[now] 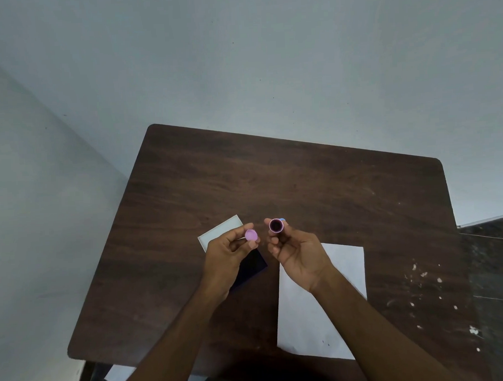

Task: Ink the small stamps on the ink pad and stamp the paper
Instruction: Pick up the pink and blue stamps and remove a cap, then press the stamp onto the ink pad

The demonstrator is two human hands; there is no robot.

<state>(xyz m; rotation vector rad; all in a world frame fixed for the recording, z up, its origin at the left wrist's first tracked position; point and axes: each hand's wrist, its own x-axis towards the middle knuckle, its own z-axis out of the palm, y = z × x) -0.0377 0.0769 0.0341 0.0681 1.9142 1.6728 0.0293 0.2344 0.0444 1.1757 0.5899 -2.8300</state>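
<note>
Both my hands are up over the dark wood worktop (302, 188), close together but not touching. Left hand (227, 254): grip pinched narrow on a small pink cap (251, 235), round face toward the camera. Right hand (297, 253): grip closed around a small pink stamp (276, 225), dark inked end facing me. I can't read any design on that face, too small and dark. A bit of blue (282, 219) pokes out behind the stamp; can't tell what it is.

Ink pad (255, 266) lies on the worktop under my left hand. Only a dark blue corner shows, the rest is hidden by hand and wrist. Just beyond it sits a white lid or tray (221, 230), partly covered by my left fingers; I can't tell whether it's joined to the pad.

Paper (313, 317) lies flat on the worktop below my right hand, top left part hidden by wrist and forearm. A few tiny dark specks near its bottom edge, too small to call prints.

Pale flecks (438, 280) scatter the right side of the worktop. The near worktop edge is dark and hard to make out.
</note>
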